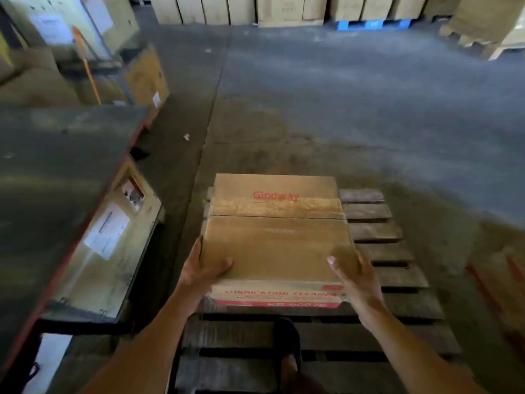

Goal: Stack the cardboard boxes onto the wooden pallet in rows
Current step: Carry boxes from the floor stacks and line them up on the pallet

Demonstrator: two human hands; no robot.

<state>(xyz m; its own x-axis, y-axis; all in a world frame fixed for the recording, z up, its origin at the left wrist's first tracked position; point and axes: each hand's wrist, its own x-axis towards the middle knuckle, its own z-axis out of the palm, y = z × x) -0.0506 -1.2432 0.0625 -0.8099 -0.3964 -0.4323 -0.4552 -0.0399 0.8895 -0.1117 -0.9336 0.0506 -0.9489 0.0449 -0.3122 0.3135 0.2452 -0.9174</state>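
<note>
I see 2 bare hands clasping 1 brown cardboard box with red lettering (277,243) in the lower middle of the frame. My left hand (203,268) wraps the box's near left corner, thumb lying flat on the top face and the other fingers hidden down the side. My right hand (353,275) grips the near right corner the same way, thumb on top, palm against the side wall. Both hands are partly curled and closed on the box; I cannot tell how tightly.

The box lies over the left part of the dark slatted wooden pallet (397,268), which fills the lower right of centre. Whether the box rests on the slats or is held just above them I cannot tell. Its top flaps meet in a seam running across, with "Glodway" printed in red on the far flap and "LUBRICATION CLEANER" on the near side face. The pallet's slats to the right of the box are bare.

At the bottom centre, a foot in a dark sandal (289,356) stands on the near slats. The grey concrete floor (355,103) spreads across the upper half. A dark flat-topped platform with a red edge (56,172) occupies the left of the frame, and a row of tall pale cartons (284,8) lines the top edge.
</note>
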